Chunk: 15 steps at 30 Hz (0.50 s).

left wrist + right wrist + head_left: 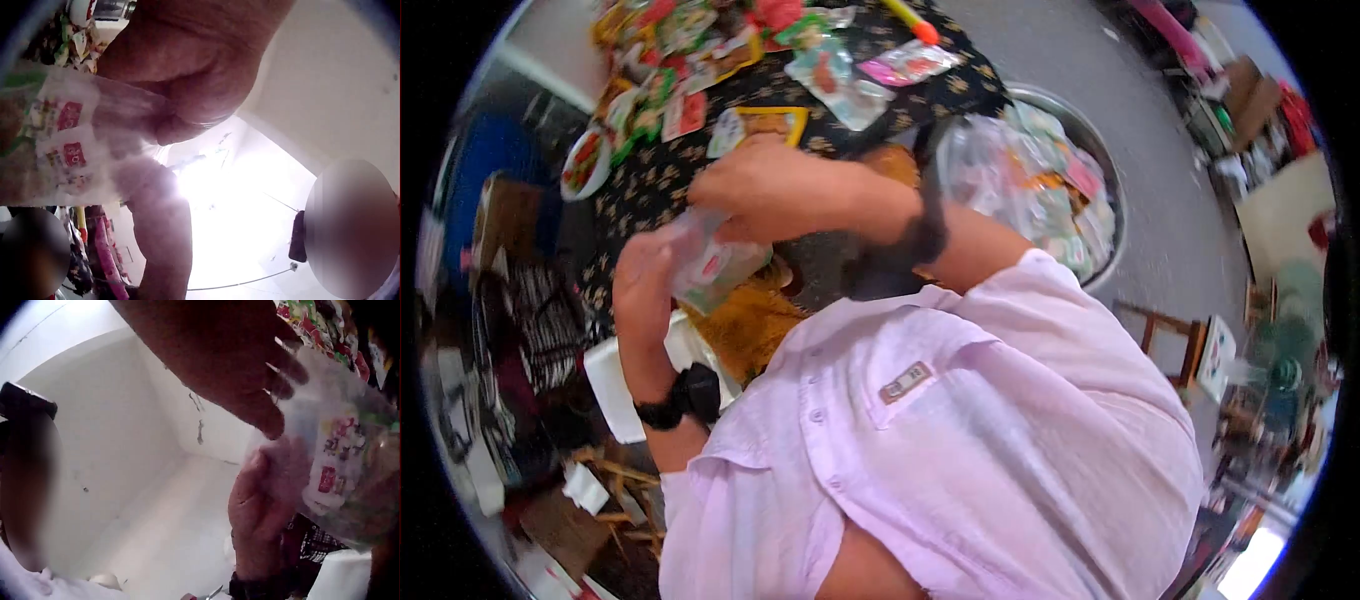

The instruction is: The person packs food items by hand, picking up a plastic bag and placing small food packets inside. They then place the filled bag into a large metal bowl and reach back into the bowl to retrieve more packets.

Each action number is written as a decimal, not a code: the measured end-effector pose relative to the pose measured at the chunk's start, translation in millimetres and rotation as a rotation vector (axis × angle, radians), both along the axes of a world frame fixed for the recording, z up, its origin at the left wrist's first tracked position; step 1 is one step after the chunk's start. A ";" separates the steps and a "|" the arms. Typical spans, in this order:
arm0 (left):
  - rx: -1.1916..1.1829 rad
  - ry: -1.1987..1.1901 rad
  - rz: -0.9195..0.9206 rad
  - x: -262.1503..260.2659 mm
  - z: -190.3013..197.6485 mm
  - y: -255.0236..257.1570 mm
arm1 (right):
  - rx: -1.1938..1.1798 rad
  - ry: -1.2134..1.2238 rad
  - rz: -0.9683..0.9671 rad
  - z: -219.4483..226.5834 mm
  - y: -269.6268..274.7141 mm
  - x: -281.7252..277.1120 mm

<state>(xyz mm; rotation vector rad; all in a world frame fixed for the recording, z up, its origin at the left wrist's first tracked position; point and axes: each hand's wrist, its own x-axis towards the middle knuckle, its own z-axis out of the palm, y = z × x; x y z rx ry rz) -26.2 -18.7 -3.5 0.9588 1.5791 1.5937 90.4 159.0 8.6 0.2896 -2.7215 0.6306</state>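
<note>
Both hands are at the top of a clear plastic food bag (712, 270) with red-and-white printing, held in front of the chest. My left hand (640, 280) grips the bag by its side, some of its fingers showing through the film in the right wrist view. Bent over the upper edge, my right hand (785, 190) has its fingertips (275, 425) on the plastic. Green print and a brownish content show low in the bag (19, 125) in the left wrist view.
A dark floral cloth (640, 200) covers the table ahead, with many snack packets (830, 75) on it and a white bowl (587, 165) at its left edge. To the right stands a metal basin (1115, 190) of packaged bags. A white box (625, 400) is below the left hand.
</note>
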 end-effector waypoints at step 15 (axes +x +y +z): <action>-0.058 -0.146 -0.107 8.1 -45.9 5.5 | -0.251 0.007 -0.284 -10.1 67.1 127.1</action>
